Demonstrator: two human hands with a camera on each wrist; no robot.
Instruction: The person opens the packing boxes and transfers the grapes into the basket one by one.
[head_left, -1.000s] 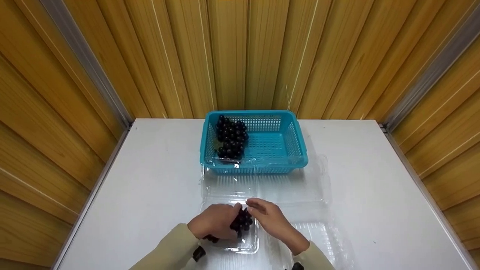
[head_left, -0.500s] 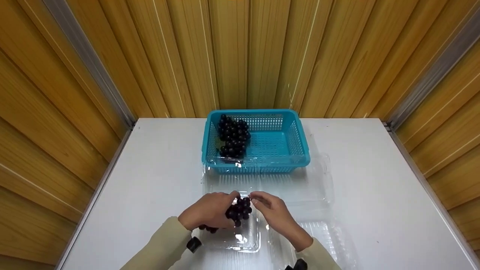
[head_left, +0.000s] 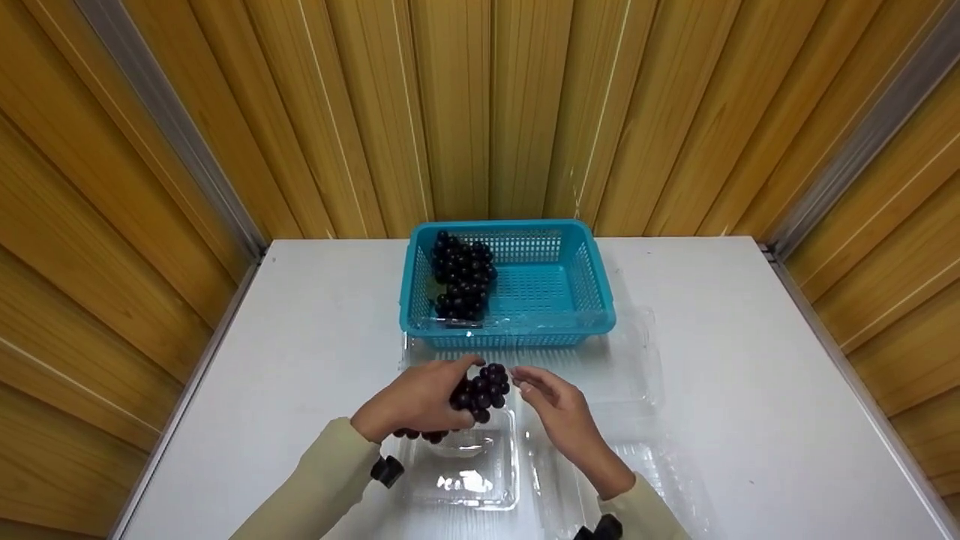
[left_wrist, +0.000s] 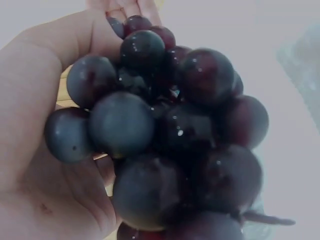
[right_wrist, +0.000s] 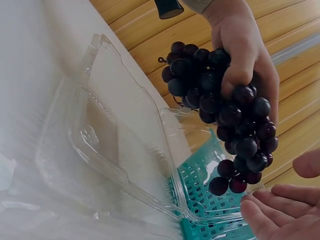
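My left hand (head_left: pixel 420 401) grips a bunch of dark grapes (head_left: pixel 484 391), its thumb and fingers curled round the middle. In the right wrist view the grapes (right_wrist: pixel 245 125) hang tilted, clear of the open plastic clamshell box (right_wrist: pixel 120 135). Round berries and a bit of stem fill the left wrist view. My right hand (head_left: pixel 559 405) is beside the bunch's far end, fingers extended and loosely bent, holding nothing; its fingertips (right_wrist: pixel 250 207) come close to the lowest berries. The box's base (head_left: pixel 465 484) lies below the left hand, with its raised lid behind.
A teal basket (head_left: pixel 502 225) stands at the back of the white table (head_left: pixel 315 315), with more dark grapes (head_left: pixel 461 277) in its left half. Another clear plastic box (head_left: pixel 645 469) lies at the right, partly behind the right forearm. Wood-look panels close off the back and sides.
The left hand has lifted the grapes up and away from the clear box, toward the basket side. The right hand has moved along beside the bunch, slightly forward.
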